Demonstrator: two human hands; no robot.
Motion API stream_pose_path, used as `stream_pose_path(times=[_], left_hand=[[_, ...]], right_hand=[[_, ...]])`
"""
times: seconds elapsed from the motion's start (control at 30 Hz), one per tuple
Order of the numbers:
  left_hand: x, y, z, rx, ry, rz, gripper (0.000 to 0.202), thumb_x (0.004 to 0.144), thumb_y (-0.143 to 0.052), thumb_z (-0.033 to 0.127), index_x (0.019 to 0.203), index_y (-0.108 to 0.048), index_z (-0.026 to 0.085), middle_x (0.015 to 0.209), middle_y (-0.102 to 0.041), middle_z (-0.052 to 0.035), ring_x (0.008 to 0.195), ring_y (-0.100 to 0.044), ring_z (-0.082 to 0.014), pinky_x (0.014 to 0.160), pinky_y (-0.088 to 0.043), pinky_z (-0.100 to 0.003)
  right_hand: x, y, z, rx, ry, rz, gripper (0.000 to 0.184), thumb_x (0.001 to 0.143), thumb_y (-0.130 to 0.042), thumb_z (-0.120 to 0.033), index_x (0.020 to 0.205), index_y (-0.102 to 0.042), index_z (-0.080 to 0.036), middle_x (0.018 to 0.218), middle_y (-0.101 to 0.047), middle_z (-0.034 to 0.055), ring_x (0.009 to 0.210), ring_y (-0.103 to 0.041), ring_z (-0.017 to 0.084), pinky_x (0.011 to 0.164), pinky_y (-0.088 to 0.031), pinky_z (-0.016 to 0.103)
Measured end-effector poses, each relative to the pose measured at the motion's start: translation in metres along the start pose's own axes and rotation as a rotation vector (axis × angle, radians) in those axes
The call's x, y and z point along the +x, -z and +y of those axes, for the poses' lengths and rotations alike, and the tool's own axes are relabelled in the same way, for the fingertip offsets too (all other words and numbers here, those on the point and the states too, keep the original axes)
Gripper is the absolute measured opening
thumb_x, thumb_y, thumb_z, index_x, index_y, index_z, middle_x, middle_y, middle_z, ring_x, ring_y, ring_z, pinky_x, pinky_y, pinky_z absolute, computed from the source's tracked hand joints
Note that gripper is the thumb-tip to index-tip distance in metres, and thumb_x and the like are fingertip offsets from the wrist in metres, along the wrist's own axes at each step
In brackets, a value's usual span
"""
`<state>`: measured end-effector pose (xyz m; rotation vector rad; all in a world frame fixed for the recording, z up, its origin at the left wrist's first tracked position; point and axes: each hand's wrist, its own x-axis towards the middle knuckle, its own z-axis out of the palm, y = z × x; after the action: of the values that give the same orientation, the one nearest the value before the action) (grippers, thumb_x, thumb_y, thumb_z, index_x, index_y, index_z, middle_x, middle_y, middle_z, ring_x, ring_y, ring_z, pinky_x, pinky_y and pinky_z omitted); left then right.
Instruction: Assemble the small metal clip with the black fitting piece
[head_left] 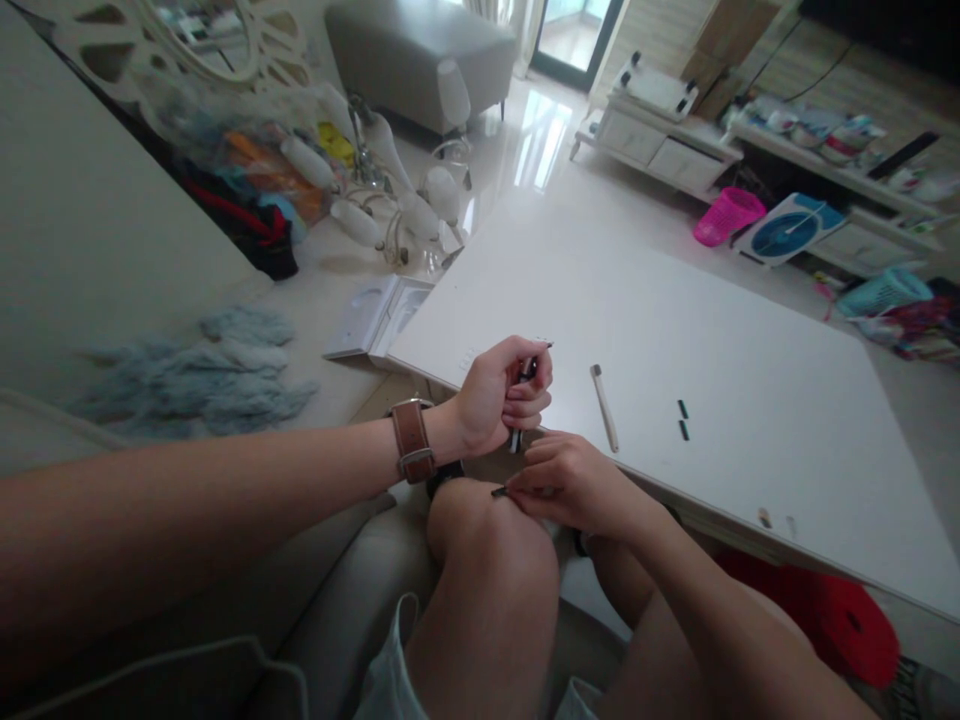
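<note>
My left hand, with a brown strap on the wrist, is closed round a thin dark pen-like tool held upright over the near edge of the white table. Just below it, my right hand pinches a small dark piece above my knee. A white stick with a grey tip lies on the table right of my hands. Two small dark bits lie further right.
A white open box sits on the floor by the table's left corner. A chandelier with white shades lies on the floor behind. Blue-grey fluff lies at the left. A pink basket and fan stand far right.
</note>
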<state>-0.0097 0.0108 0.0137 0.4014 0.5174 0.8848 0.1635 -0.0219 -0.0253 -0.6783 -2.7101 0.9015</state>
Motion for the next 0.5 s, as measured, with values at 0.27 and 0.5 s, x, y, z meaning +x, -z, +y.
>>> stream_pose_path(times=[0.27, 0.5], left_hand=[[0.001, 0.001, 0.000, 0.002, -0.001, -0.003, 0.030, 0.081, -0.055, 0.029, 0.055, -0.047, 0.016, 0.046, -0.021, 0.0085, 0.035, -0.018, -0.0038, 0.035, -0.015, -0.013], [0.002, 0.001, 0.000, 0.000, -0.010, -0.019, 0.029, 0.081, -0.055, 0.029, 0.056, -0.047, 0.016, 0.045, -0.021, 0.0086, 0.035, -0.018, -0.0037, 0.034, -0.015, -0.013]], right_hand=[[0.007, 0.007, 0.002, 0.004, 0.085, -0.039, 0.018, 0.094, -0.061, -0.028, 0.092, -0.077, -0.022, 0.071, -0.064, 0.0024, 0.068, -0.056, 0.014, 0.064, -0.035, 0.029], [0.014, 0.004, 0.005, 0.004, 0.090, -0.127, 0.018, 0.093, -0.062, -0.025, 0.087, -0.078, -0.020, 0.072, -0.067, 0.0032, 0.066, -0.055, 0.014, 0.062, -0.035, 0.029]])
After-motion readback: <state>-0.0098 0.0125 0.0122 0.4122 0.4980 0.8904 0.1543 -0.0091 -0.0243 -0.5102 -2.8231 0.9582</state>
